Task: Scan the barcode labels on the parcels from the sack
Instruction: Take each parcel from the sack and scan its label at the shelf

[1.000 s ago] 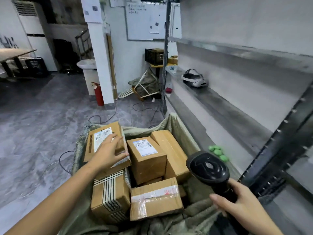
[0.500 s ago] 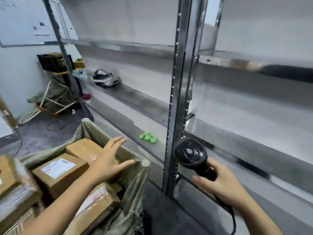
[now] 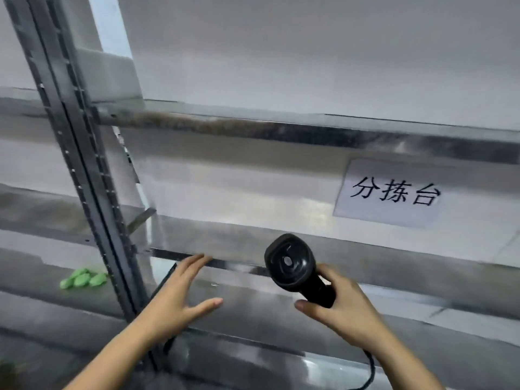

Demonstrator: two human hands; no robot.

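Scanner gripped in right hand — left hand spread near shelf edge.

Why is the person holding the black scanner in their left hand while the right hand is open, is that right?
Not quite. The head view shows the black scanner gripped in the right hand; the left hand is the open one, holding nothing.

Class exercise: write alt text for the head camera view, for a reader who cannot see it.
A person's right hand grips a black barcode scanner before metal shelving, while the left hand hovers open beside it. A paper sign reads 分拣台, and small green objects lie on a shelf at left.
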